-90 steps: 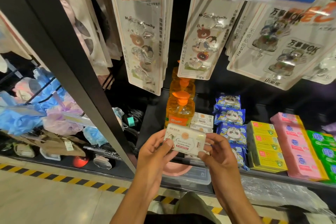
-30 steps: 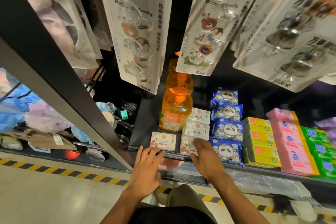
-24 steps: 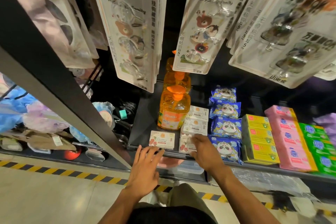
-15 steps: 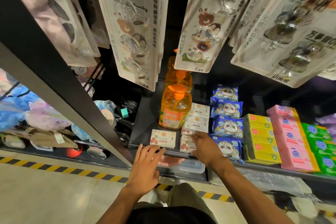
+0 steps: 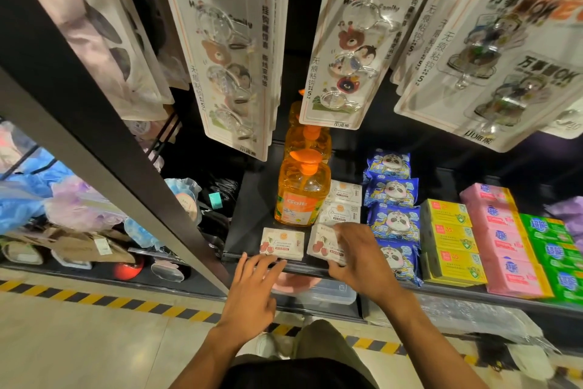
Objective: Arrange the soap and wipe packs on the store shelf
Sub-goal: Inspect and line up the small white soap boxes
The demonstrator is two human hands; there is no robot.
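Two white cherry-print packs lie side by side at the front of the black shelf (image 5: 249, 231). My right hand (image 5: 356, 257) grips the right cherry pack (image 5: 320, 245), fingers over its top and thumb at its front edge. The left cherry pack (image 5: 281, 243) lies flat just beyond my left hand (image 5: 254, 287), whose straight fingers reach to the shelf lip below it. Behind them sit two more white packs (image 5: 342, 205) in a row, next to blue panda wipe packs (image 5: 392, 199).
Orange pump bottles (image 5: 301, 193) stand behind the cherry packs. Yellow (image 5: 451, 237), pink (image 5: 501, 240) and green soap boxes (image 5: 553, 249) fill the shelf's right side. Hook cards (image 5: 230, 51) hang low overhead. A dark slanted post (image 5: 104, 148) borders the left.
My right hand has drawn the right cherry pack toward the shelf's front edge, level with the left pack. The left hand has stayed at the shelf lip.
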